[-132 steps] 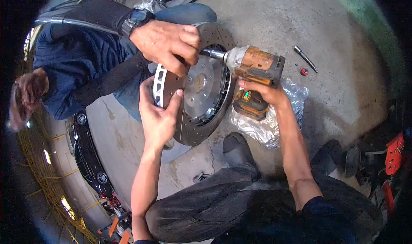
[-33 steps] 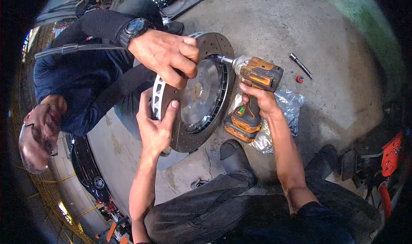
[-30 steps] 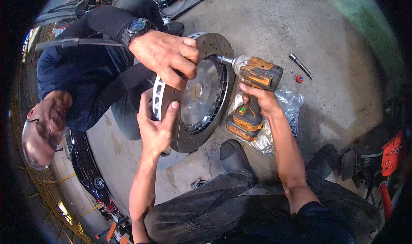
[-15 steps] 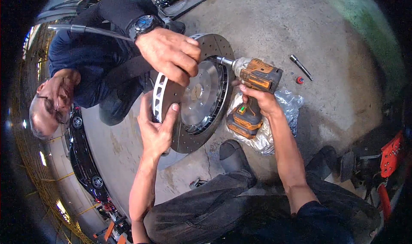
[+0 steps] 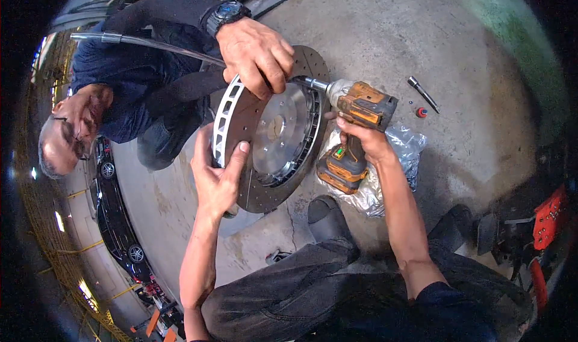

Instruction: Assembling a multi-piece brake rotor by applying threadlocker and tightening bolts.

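A drilled, vented brake disc stands tilted on edge in front of me, with a silver centre. My left hand grips its near-left rim, thumb on the face and fingers behind. In my right hand is an orange and black cordless impact wrench, held by its handle with the battery low. Its socket points left and meets the disc's inner edge at the upper right. A co-worker's hand, wearing a black watch, holds the disc's top rim beside a long metal bar. The bar's far end is hidden.
On the concrete floor to the right lie a dark socket extension and a small red-topped part. Crumpled clear plastic lies under the wrench. The co-worker crouches at left. A red perforated metal piece stands far right.
The co-worker's hand has shifted right and up along the rim, and the metal bar has moved right with it. My left hand has moved slightly left; the wrench has barely moved.
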Tool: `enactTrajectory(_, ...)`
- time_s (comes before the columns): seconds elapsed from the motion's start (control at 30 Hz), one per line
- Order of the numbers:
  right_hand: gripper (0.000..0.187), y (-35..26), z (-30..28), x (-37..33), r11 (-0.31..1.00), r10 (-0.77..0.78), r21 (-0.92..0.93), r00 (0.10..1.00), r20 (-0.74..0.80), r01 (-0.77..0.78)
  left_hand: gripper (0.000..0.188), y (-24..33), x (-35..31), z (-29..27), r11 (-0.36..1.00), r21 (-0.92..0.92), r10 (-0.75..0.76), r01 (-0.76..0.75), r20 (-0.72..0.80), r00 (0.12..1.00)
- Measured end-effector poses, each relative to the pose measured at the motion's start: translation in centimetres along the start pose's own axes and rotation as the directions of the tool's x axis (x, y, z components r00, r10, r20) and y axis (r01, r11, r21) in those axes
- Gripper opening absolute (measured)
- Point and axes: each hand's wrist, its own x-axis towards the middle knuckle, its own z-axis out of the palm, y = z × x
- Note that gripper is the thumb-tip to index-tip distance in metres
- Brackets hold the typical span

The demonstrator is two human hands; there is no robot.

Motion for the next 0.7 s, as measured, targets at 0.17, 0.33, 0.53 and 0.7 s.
enactTrajectory(0.17, 0.022, 0.4, -0.4, -0.1, 0.999, 0.013, -0.053, 1.0, -0.023, -0.014, 0.037, 0.3, 0.1, -0.2, 0.999, 0.039, 0.032, -0.031, -0.023, 0.999)
enactTrajectory(0.33, 0.02, -0.2, 0.4, 0.1, 0.998, -0.048, -0.04, 0.999, -0.018, 0.047, 0.037, -0.4, 0.5, 0.2, 0.998, 0.05, 0.024, -0.023, -0.014, 1.0)
enactTrajectory(0.53, 0.02, -0.5, 0.3, -0.1, 0.999, 0.002, -0.045, 0.999, -0.033, -0.004, 0.036, 0.4, 0.4, -0.2, 0.997, 0.064, 0.042, -0.04, -0.025, 0.999)
enactTrajectory(0.7, 0.018, -0.7, 0.1, 0.1, 0.996, -0.023, -0.083, 1.0, -0.007, 0.022, 0.036, 0.2, 0.2, 0.0, 0.999, 0.043, 0.022, -0.021, -0.027, 0.999)
